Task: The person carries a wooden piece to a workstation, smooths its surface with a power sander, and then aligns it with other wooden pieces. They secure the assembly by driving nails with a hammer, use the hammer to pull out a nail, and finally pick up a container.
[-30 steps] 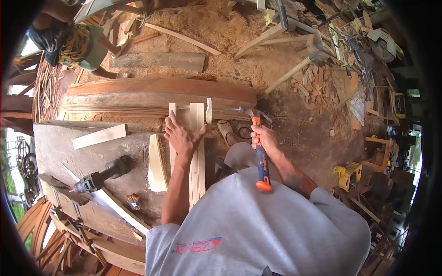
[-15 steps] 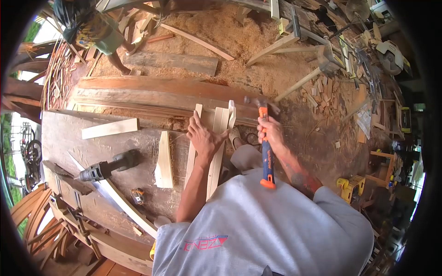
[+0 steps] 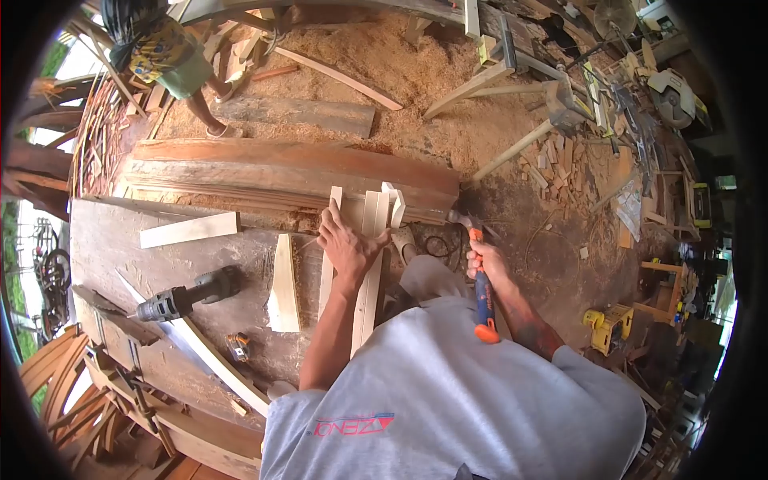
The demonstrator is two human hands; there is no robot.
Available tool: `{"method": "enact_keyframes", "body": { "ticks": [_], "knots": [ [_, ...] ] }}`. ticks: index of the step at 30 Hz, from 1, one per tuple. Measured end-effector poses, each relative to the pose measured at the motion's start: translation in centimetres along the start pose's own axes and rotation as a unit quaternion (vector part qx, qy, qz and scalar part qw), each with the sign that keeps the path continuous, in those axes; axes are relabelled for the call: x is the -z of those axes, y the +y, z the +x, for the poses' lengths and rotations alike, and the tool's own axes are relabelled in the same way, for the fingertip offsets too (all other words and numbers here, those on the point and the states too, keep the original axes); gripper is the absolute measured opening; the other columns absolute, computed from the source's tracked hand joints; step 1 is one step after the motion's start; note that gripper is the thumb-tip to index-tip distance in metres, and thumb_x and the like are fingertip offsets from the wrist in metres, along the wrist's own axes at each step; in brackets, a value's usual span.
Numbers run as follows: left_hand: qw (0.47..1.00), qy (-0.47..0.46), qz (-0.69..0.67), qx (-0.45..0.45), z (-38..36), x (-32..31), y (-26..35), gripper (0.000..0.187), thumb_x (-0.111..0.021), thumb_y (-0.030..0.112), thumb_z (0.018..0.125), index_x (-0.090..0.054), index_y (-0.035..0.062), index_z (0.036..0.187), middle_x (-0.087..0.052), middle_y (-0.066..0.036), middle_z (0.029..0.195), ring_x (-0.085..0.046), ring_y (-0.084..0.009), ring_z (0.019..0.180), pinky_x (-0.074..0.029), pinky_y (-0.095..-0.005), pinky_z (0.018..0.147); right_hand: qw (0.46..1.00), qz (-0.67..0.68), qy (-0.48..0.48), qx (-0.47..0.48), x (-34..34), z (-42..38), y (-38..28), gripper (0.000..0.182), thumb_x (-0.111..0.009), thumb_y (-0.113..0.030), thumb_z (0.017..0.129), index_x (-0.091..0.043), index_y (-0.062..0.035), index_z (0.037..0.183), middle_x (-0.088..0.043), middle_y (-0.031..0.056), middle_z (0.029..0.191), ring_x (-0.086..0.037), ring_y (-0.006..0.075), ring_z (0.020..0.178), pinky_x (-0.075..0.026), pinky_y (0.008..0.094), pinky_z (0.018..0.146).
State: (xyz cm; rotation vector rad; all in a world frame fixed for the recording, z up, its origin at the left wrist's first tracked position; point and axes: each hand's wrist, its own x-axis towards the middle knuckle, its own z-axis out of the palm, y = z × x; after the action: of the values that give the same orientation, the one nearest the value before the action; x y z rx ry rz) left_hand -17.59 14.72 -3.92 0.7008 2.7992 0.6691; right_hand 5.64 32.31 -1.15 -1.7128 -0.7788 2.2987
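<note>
Slats (image 3: 370,272) of pale wood lay at the surface's (image 3: 120,240) right edge, our left hand (image 3: 346,244) pressed flat on them, fingers spread. Our right hand (image 3: 490,264) gripped the hammer (image 3: 481,280) beside them, fingers wrapped around its handle.

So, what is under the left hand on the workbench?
The left hand lies flat on pale wooden slats on the workbench. The slat surface beneath the palm is covered.

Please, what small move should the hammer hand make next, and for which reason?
Probably swing the hammer toward the upright end piece. The right hand holds it drawn back to the side, while the left hand presses the pale slats flat.
</note>
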Motion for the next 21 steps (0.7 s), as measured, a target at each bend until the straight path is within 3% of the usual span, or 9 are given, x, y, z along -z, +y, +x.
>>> {"method": "enact_keyframes", "body": {
  "ticks": [4, 6, 7, 8, 11, 16, 21],
  "knots": [
    [0.999, 0.025, -0.026, -0.012, -0.2, -0.5, -0.3, 0.133, -0.084, 0.062, 0.056, -0.017, 0.0003, 0.152, -0.036, -0.025, 0.145, -0.039, -0.0413, 0.129, -0.032, -0.0516, 0.105, 0.993, 0.056, 0.097, 0.026, 5.4, 3.4, 1.5, 0.024, -0.063, -0.027, 0.096, -0.049, -0.0172, 0.079, -0.047, -0.005, 0.063, -0.045, 0.0078, 0.047, -0.04, 0.0293, 0.044],
    [1.0, 0.017, -0.021, -0.013, -0.4, -0.3, 0.5, 0.132, -0.085, 0.06, 0.056, -0.018, 0.0001, 0.152, -0.036, -0.024, 0.144, -0.039, -0.0408, 0.127, -0.033, -0.0507, 0.104, 0.993, 0.092, 0.07, -0.012, 4.8, 5.2, 2.2, 0.016, -0.06, -0.024, 0.097, -0.05, -0.017, 0.087, -0.048, -0.0054, 0.064, -0.046, 0.0082, 0.048, -0.041, 0.0286, 0.044],
    [1.0, 0.015, -0.012, -0.007, -0.3, 0.1, 0.9, 0.13, -0.086, 0.058, 0.056, -0.019, -0.0001, 0.151, -0.037, -0.023, 0.143, -0.04, -0.0403, 0.126, -0.033, -0.0499, 0.103, 0.997, -0.051, 0.03, 0.043, -1.1, 0.5, 1.0, 0.013, -0.062, -0.022, 0.096, -0.052, -0.016, 0.089, -0.049, -0.0045, 0.064, -0.046, 0.0085, 0.048, -0.041, 0.0287, 0.044],
    [1.0, 0.014, 0.001, 0.003, -0.3, 0.6, 0.8, 0.129, -0.087, 0.056, 0.056, -0.02, -0.0003, 0.151, -0.037, -0.022, 0.142, -0.04, -0.0398, 0.125, -0.033, -0.049, 0.103, 0.998, -0.044, 0.008, 0.038, -2.8, 0.2, 1.3, 0.014, -0.065, -0.02, 0.094, -0.053, -0.013, 0.096, -0.052, -0.0021, 0.066, -0.048, 0.0087, 0.048, -0.043, 0.0306, 0.043],
    [1.0, 0.019, 0.0, -0.004, 0.4, 0.1, 0.0, 0.129, -0.085, 0.057, 0.057, -0.019, -0.0018, 0.151, -0.036, -0.024, 0.143, -0.038, -0.0407, 0.127, -0.032, -0.0487, 0.104, 0.998, -0.055, -0.02, 0.036, -0.9, 0.6, -0.2, 0.014, -0.065, -0.02, 0.094, -0.054, -0.0138, 0.1, -0.052, -0.0021, 0.068, -0.048, 0.0081, 0.049, -0.042, 0.0286, 0.043],
    [0.999, 0.008, -0.049, 0.009, -0.2, 0.2, -0.1, 0.135, -0.085, 0.063, 0.055, -0.016, -0.0024, 0.152, -0.035, -0.025, 0.146, -0.037, -0.0405, 0.131, -0.029, -0.0497, 0.108, 0.993, 0.052, 0.105, 0.018, 3.6, 4.1, 0.2, 0.013, -0.059, -0.025, 0.098, -0.05, -0.017, 0.092, -0.05, -0.0041, 0.068, -0.046, 0.0065, 0.05, -0.041, 0.0288, 0.046],
    [0.999, 0.017, -0.042, 0.018, 0.1, 0.2, -0.8, 0.133, -0.084, 0.064, 0.055, -0.019, -0.0016, 0.151, -0.036, -0.023, 0.145, -0.038, -0.0395, 0.129, -0.03, -0.0483, 0.108, 0.996, -0.027, -0.061, -0.056, -1.8, 1.3, -0.3, 0.013, -0.061, -0.02, 0.097, -0.05, -0.0148, 0.093, -0.05, -0.0025, 0.068, -0.044, 0.0068, 0.049, -0.04, 0.0277, 0.045]
  ]
}}
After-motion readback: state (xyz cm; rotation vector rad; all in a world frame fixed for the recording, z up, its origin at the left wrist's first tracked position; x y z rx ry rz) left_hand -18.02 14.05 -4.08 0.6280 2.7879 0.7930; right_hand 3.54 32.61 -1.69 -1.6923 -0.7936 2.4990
